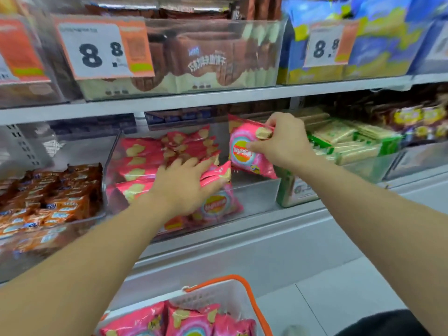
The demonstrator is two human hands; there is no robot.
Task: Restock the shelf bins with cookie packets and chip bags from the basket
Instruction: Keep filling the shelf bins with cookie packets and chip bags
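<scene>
A clear bin (257, 190) on the lower shelf holds several pink chip bags (143, 154). My right hand (283, 141) pinches one pink chip bag (244, 154) by its top edge, holding it upright over the bin's right part. My left hand (186, 183) lies with spread fingers on the bags at the bin's front, pressing them leftward. Below, a white basket (218, 294) with an orange handle (252, 299) holds more pink chip bags (184, 321).
Left of the chip bin stands a bin of orange-brown cookie packets (48, 200). To the right is a bin of green and cream wafer packs (351, 141). The upper shelf carries bins of brown cookie packs (206, 61) and blue-yellow bags (378, 44) with 8.8 price tags.
</scene>
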